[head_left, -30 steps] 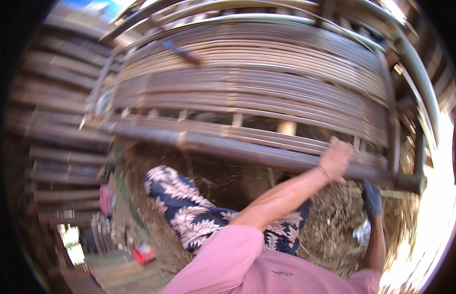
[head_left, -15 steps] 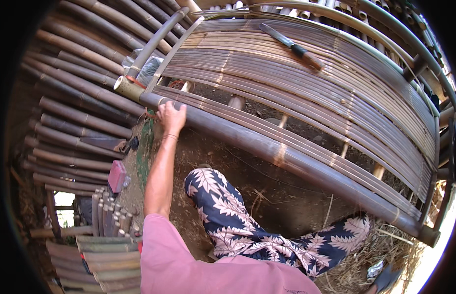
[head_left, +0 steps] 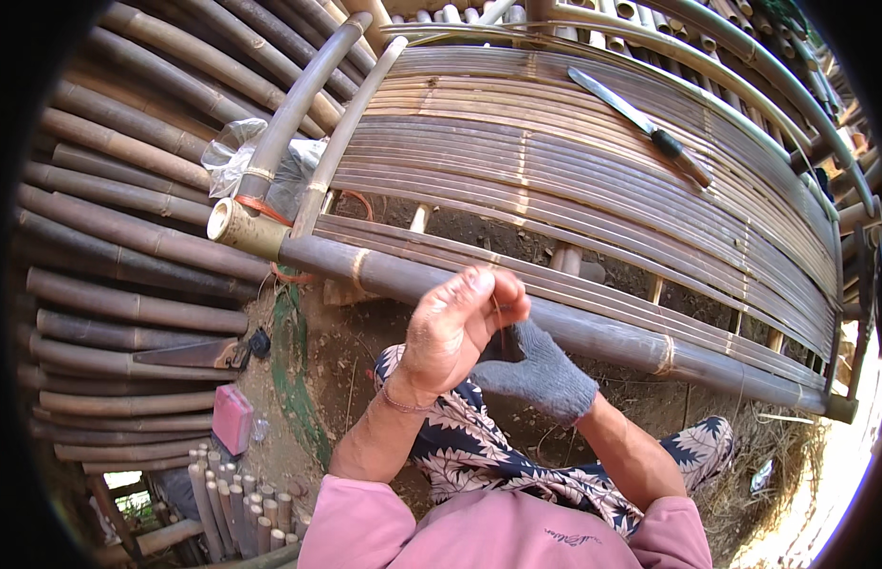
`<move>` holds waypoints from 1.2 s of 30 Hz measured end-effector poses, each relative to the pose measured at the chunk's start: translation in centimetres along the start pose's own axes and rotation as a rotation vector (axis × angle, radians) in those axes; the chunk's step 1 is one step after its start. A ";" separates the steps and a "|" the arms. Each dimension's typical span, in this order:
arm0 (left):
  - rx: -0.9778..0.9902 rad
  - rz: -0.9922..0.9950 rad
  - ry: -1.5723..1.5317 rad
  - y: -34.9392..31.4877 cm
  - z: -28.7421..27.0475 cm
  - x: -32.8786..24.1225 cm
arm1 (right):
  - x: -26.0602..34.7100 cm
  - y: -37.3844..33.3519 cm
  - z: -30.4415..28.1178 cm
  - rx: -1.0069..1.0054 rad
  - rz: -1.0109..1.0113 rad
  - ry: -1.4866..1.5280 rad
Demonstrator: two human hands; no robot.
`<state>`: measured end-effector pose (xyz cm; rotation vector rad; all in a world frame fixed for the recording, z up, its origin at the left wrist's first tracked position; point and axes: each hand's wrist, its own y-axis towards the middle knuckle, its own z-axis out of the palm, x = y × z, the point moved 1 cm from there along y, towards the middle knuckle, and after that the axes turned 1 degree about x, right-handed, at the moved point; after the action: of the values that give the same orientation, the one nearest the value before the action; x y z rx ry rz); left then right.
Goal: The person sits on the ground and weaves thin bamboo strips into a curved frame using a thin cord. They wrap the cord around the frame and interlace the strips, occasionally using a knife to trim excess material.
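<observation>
My bare left hand point(head_left: 460, 327) is raised in front of my body with its fingers curled in. A thin strand seems to show at its fingertips, too fine to make out. Close beside it, partly behind it, is my right hand point(head_left: 541, 370) in a grey knitted glove, thumb held apart from the fingers. The left hand overlaps the gloved fingertips, so I cannot tell whether they touch. Beyond both hands runs a thick dark bamboo pole point(head_left: 602, 332), the front rail of a bamboo bench. On its slatted top point(head_left: 441, 142) lies a knife point(head_left: 664, 142) with a black and brown handle.
Bamboo poles point(head_left: 128, 308) line the left side, with a handsaw point(head_left: 190, 356) lying on them. A pink box point(head_left: 230, 420) stands near cut bamboo pieces point(head_left: 237, 503). Clear plastic bags point(head_left: 234, 156) sit by the bench's left post. Gaps open between the front slats.
My left hand has left the bamboo rail and come back in front of my body. My gloved right hand has come into view beside it. The whole view has shifted slightly.
</observation>
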<state>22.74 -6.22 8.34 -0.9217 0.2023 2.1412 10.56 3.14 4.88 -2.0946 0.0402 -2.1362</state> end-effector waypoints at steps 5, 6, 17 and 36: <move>-0.036 0.442 0.141 4.3 -7.7 -12.3 | 6.8 -1.1 -1.9 -0.752 0.269 0.405; -0.062 0.476 0.233 5.3 -10.3 -13.9 | 6.5 -1.3 -3.9 -0.761 0.041 0.250; 0.040 -0.250 2.050 9.2 -21.4 -11.2 | -1.4 12.2 -3.3 -0.539 0.384 -1.558; 0.274 -0.107 1.232 7.4 -14.0 -15.1 | 1.8 16.5 6.7 -0.459 -0.135 -0.660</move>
<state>31.71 -26.18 7.29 -1.8876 0.9767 1.1377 18.70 -12.80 4.83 -3.0427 0.3484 -1.4810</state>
